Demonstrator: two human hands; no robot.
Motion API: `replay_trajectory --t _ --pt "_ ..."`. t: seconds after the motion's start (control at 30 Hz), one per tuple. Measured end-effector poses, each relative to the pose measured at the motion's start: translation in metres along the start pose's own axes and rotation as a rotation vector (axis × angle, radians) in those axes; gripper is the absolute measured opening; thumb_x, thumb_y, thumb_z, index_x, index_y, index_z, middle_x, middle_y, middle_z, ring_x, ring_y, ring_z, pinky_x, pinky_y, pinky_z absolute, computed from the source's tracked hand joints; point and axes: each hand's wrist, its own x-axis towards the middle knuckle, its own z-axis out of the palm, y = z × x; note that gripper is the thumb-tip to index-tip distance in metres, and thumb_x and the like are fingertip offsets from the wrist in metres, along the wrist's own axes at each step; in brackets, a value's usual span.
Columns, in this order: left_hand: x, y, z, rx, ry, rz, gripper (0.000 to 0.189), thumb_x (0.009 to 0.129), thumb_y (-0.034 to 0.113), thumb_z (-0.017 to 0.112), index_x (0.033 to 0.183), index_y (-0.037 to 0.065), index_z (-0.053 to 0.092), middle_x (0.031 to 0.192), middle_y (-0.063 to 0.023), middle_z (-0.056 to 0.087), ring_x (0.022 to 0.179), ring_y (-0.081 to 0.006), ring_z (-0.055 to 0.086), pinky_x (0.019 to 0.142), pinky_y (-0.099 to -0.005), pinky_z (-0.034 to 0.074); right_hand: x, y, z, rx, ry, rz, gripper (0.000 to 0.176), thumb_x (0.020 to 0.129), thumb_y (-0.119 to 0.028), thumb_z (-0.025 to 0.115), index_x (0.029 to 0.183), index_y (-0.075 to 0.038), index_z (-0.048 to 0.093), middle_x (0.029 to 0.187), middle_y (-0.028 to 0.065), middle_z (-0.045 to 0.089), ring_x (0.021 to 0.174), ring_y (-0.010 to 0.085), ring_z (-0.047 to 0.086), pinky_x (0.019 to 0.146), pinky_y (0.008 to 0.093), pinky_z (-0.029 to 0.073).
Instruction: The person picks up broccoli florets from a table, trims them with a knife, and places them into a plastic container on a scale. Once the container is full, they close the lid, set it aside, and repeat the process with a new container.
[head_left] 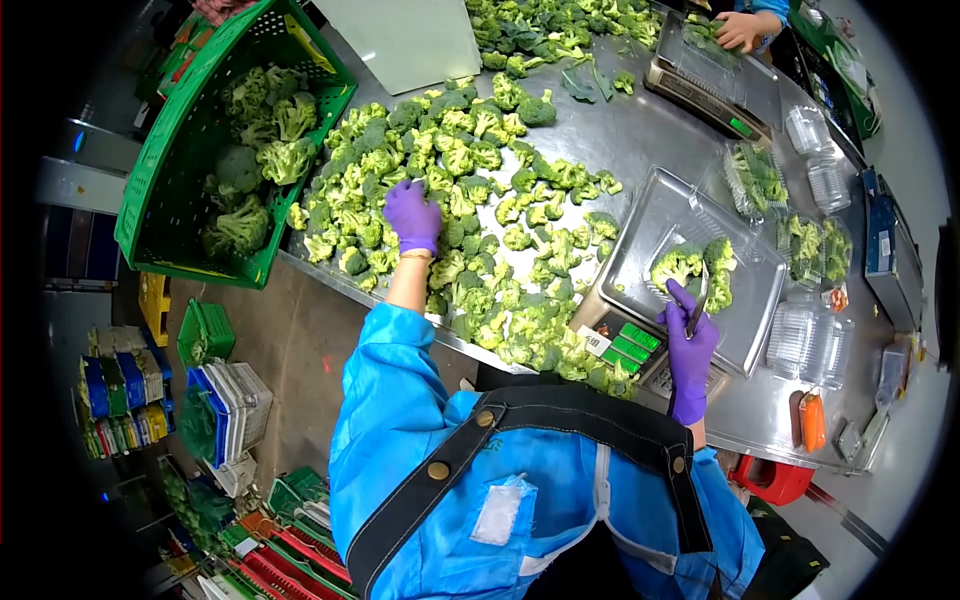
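Two purple-gloved hands at a broccoli pile and a weighing tray.

The left hand (412,215) has its fingers curled down into the loose broccoli pile (480,190), touching the florets; whether they grip one cannot be told. The right hand (690,345) is closed around a thin grey blade (698,303), whose tip points away from the fingers. Just past the tip, a few tray florets (690,265) lie in an open clear tray (650,210). The tray sits on a scale (630,345) whose green display is just beside the right fingers, on the left hand's side. Beyond the tray stand filled clear punnets (805,248). All of it rests on a steel table (640,130). Outward of the left fingers, a tilted green crate (165,195) holds whole heads. Far across the table, another person's hand (738,30) rests at a second scale.
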Motion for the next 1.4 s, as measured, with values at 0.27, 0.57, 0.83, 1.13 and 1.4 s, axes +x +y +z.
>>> replay_trajectory --t 0.27,0.57,0.83,1.13,1.4 --pt "-0.021 -0.073 0.009 -0.536 -0.184 -0.125 0.039 0.067 0.004 0.06 0.106 0.002 0.059 0.098 -0.0131 0.062 0.081 -0.0206 0.06 0.074 -0.0321 0.048 0.002 0.006 0.011 0.023 -0.053 0.03 0.03 0.085 -0.006 0.055 0.114 -0.004 0.059 0.072 0.0024 0.061 0.067 0.0072 0.058 0.064 0.0215 0.046" --pt "-0.045 -0.069 -0.017 -0.625 -0.053 -0.045 0.032 0.071 0.007 0.064 0.102 0.005 0.06 0.098 -0.0095 0.059 0.088 -0.0233 0.055 0.077 -0.0323 0.045 -0.002 0.003 0.023 0.04 -0.15 0.002 0.03 0.085 -0.006 0.056 0.115 -0.003 0.059 0.077 0.0026 0.062 0.069 0.0077 0.057 0.066 0.0218 0.045" --pt "-0.087 0.034 -0.077 -0.663 -0.506 0.474 0.019 0.073 0.013 0.065 0.091 0.008 0.062 0.092 -0.011 0.058 0.091 -0.0296 0.053 0.081 -0.0356 0.044 -0.012 0.005 0.028 0.041 -0.25 0.061 0.03 0.085 -0.008 0.057 0.116 -0.005 0.059 0.086 0.0044 0.065 0.072 0.0087 0.06 0.067 0.0232 0.048" --pt "-0.158 0.03 -0.077 -0.209 -0.558 0.501 0.059 0.057 0.023 0.065 0.114 0.013 0.056 0.132 -0.0145 0.038 0.115 -0.0349 0.04 0.094 -0.0489 0.031 -0.012 0.018 0.045 0.036 -0.336 0.027 0.029 0.085 -0.005 0.056 0.115 -0.003 0.058 0.082 0.0022 0.062 0.07 0.0078 0.058 0.067 0.0218 0.046" --pt "-0.128 0.035 -0.069 -0.248 -0.743 0.503 0.042 0.049 0.018 0.073 0.09 0.014 0.065 0.117 -0.0125 0.049 0.11 -0.0326 0.042 0.093 -0.0422 0.035 -0.015 0.021 0.042 0.02 -0.336 -0.007 0.031 0.085 -0.005 0.057 0.115 -0.004 0.059 0.081 0.0015 0.061 0.07 0.0073 0.058 0.066 0.0218 0.047"
